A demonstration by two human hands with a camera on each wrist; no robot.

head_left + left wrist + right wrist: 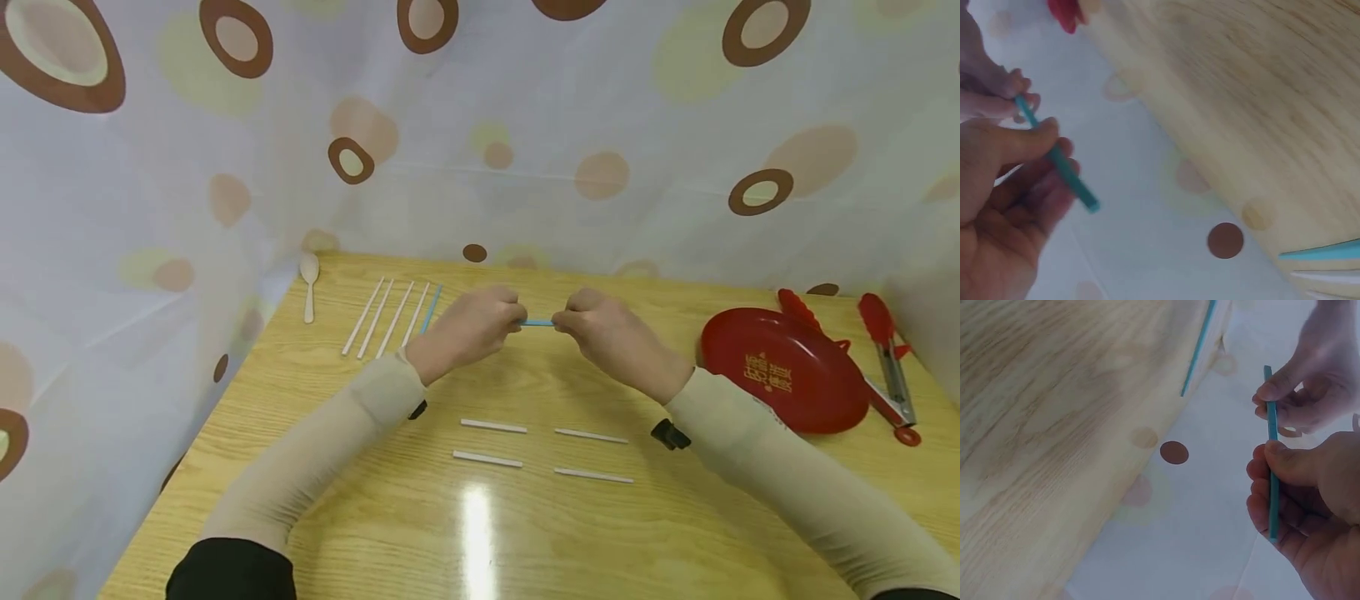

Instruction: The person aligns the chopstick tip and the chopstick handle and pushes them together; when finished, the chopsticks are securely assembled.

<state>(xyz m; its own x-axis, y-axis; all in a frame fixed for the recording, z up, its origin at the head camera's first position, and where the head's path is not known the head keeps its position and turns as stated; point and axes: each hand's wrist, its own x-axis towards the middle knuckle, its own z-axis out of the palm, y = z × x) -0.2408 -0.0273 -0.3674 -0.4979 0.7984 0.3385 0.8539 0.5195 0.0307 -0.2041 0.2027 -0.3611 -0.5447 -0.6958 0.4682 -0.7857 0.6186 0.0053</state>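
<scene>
Thin blue plastic straw (pixel 537 322) held level above the light wooden table (pixel 525 533), between both hands. Left hand (pixel 468 327) pinches one end, thumb over curled fingers; right hand (pixel 606 333) pinches the other likewise. Four short white stick pieces (pixel 492 426) lie nearer the person, possibly cut straws. Long white sticks (pixel 386 318) and red round plate (pixel 783 371) flank the hands.

4 short sticks (pixel 542 454) lie on the table (pixel 375 517) before both hands; plate (pixel 787 367) right, spoon (pixel 309 283) left.
</scene>
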